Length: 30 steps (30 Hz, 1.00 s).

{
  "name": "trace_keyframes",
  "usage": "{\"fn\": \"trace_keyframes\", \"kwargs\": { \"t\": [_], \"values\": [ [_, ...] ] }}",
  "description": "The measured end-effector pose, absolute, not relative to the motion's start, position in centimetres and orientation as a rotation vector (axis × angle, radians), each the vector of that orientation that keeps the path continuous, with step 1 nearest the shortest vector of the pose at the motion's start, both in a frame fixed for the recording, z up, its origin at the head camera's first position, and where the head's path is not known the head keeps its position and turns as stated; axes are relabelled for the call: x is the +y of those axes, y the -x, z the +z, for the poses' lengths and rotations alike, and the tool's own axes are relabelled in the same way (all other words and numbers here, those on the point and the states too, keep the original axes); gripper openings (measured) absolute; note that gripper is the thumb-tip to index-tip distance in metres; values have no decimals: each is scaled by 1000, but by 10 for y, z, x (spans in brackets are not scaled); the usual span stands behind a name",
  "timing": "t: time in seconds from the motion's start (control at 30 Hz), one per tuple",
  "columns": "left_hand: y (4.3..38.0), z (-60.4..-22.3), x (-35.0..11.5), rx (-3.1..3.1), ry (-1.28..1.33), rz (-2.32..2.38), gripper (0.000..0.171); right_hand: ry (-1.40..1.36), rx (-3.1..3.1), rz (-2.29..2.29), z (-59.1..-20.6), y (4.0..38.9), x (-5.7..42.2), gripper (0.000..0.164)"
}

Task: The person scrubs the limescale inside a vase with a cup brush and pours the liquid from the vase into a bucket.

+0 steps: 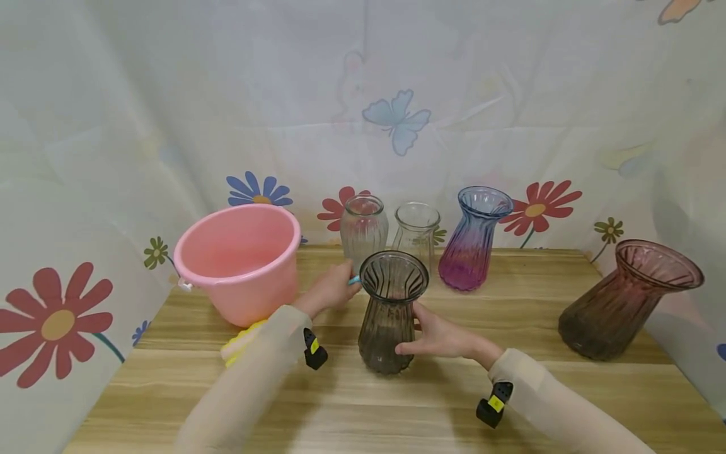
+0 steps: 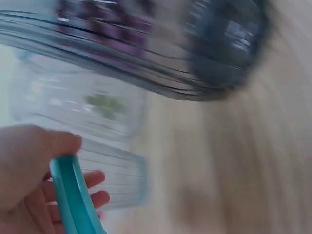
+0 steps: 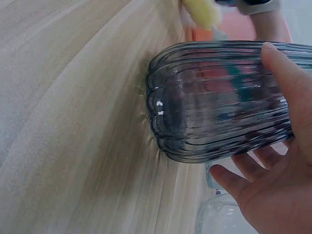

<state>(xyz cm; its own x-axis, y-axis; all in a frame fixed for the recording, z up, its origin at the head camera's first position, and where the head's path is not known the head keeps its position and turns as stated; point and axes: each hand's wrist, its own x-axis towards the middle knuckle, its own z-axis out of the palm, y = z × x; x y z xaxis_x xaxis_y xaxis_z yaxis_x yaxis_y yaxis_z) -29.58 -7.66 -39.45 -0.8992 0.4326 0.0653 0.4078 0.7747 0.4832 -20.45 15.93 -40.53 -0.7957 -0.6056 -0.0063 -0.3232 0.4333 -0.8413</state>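
Upright near the middle of the wooden table stands a grey ribbed glass vase (image 1: 387, 328). My right hand (image 1: 442, 335) holds its right side, thumb across the front and fingers behind. In the right wrist view the vase (image 3: 214, 105) has its base at the tabletop. My left hand (image 1: 331, 287) grips the teal handle (image 2: 73, 195) of what looks like a sponge bottle brush, just left of the vase. Its yellow head (image 1: 244, 340) shows partly behind the left sleeve; the right wrist view shows this yellow head (image 3: 204, 12) blurred.
A pink bucket (image 1: 235, 277) stands at the left. Two clear glass vases (image 1: 364, 230) are at the back, one partly hidden by the grey vase. A blue-to-purple vase (image 1: 471, 246) stands right of them. Far right is a pink-to-brown vase (image 1: 615, 309). A flowered sheet hangs behind.
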Motion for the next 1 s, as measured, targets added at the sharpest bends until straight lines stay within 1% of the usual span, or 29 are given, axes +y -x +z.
{"fn": "trace_keyframes", "kwargs": {
  "t": [0.13,0.3,0.43,0.53,0.6,0.7,0.8,0.87,1.0],
  "values": [
    [286,-364,-85,2805,-801,1061,17,789,2380,-1323,-407,204,160,82],
    [278,-336,-90,2526,-789,1503,15,790,2393,-1328,-407,204,160,80],
    [271,-320,-96,2460,-756,1604,26,782,2412,-1316,-408,203,159,81],
    [267,-311,-99,2537,-678,1567,26,773,2415,-1318,-409,203,159,81],
    [264,-304,-100,2556,-603,1575,33,767,2411,-1321,-409,203,158,81],
    [258,-292,-104,2501,-481,1688,54,764,2406,-1329,-410,203,158,80],
    [252,-279,-111,2390,-377,1908,63,767,2403,-1332,-410,203,158,80],
    [249,-271,-119,2293,-337,2103,62,768,2400,-1334,-410,203,158,81],
    [245,-263,-140,1984,-337,2545,54,756,2395,-1343,-410,203,158,81]
  ]
}}
